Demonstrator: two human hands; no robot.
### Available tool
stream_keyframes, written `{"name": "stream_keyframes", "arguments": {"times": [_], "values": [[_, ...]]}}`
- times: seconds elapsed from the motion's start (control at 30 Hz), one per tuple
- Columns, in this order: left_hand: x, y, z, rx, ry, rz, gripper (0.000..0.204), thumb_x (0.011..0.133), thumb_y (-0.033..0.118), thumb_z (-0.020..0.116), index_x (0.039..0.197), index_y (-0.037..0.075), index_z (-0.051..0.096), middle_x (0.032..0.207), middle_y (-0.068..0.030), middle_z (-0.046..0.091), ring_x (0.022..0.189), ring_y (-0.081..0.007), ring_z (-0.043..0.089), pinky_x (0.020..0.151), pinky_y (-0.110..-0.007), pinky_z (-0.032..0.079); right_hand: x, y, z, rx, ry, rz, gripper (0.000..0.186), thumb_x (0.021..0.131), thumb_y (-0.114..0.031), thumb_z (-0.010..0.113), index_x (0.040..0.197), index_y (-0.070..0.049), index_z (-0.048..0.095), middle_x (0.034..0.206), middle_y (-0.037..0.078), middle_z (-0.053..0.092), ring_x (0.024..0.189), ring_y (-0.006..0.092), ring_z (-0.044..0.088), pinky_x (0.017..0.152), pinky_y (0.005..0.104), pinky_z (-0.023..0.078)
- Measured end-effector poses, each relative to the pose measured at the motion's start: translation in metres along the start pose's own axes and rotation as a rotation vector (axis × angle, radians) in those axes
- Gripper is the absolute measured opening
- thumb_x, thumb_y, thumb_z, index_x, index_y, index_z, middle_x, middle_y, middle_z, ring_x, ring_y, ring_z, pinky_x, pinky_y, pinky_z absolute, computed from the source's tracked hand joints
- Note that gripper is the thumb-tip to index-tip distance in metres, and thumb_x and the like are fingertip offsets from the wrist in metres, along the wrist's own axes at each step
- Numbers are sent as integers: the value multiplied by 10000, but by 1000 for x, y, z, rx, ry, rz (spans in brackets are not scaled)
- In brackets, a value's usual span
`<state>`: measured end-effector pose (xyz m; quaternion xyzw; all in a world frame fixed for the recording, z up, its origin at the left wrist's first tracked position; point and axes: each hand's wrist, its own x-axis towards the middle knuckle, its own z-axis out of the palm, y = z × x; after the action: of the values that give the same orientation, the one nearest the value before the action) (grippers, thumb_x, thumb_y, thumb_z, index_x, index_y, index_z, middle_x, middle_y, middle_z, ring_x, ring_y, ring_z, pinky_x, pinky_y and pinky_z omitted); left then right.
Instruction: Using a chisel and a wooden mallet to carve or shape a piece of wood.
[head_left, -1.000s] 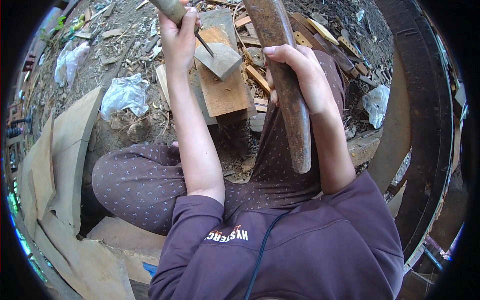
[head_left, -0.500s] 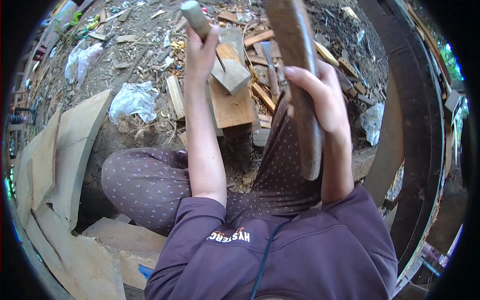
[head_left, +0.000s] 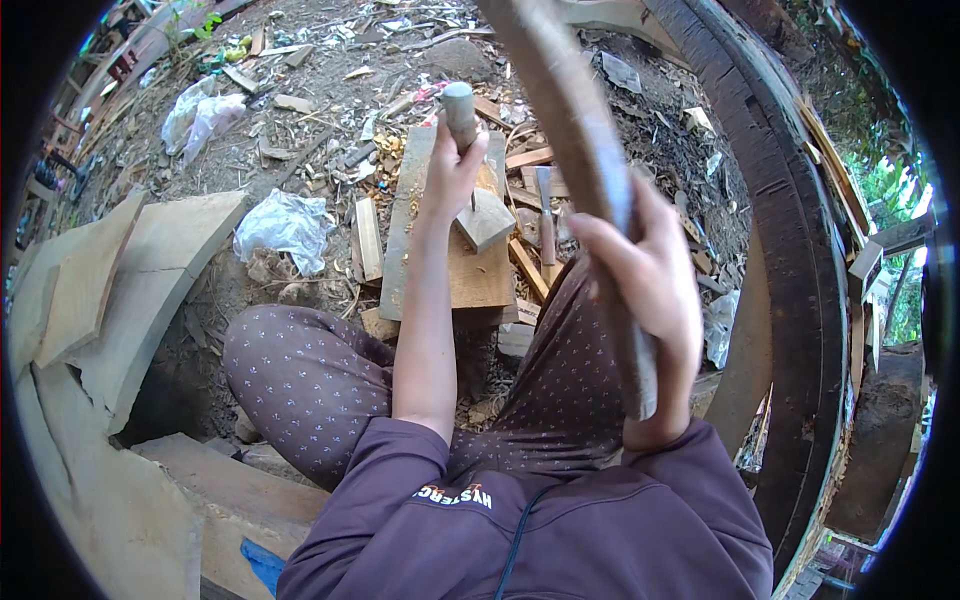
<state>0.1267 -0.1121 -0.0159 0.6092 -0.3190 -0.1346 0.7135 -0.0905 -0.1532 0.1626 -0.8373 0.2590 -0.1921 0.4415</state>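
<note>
One thin tool point(head_left: 459, 112) with a pale grey handle stands nearly upright in the left hand point(head_left: 453, 178), which is closed around it. Its narrow shank point(head_left: 473, 200) comes down at the left part of a small, light wooden block point(head_left: 488, 222); if the tip enters the wood, I cannot tell. This block lies on a brown board point(head_left: 480, 282), which rests over a greyer plank point(head_left: 412, 170), in front of the person's bent legs point(head_left: 305, 370).

The right hand point(head_left: 655, 268) is wrapped around a long wooden club point(head_left: 572, 115), tilted, with its upper end going out of view at the top; both are somewhat blurred. The two hands are apart, and the club is also apart from the block.

Just right of the board, a chisel point(head_left: 547, 235) lies among wood scraps. On the left, a crumpled plastic bag point(head_left: 285, 230) lies on the ground, near some large pale boards point(head_left: 165, 270).
</note>
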Motion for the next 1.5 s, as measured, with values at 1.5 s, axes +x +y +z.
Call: {"name": "stream_keyframes", "arguments": {"times": [1.5], "values": [[-4, 0, 10, -19, -47, 68, 280, 932, 153, 590, 1160, 56, 459, 956, -18, 551, 878, -113, 530, 818, -295, 451, -32, 20, -6, 101, -3, -16, 496, 769, -256, 702, 1088, 101, 574, 819, 198, 671, 719, 215, 671, 666, 355, 517]]}}
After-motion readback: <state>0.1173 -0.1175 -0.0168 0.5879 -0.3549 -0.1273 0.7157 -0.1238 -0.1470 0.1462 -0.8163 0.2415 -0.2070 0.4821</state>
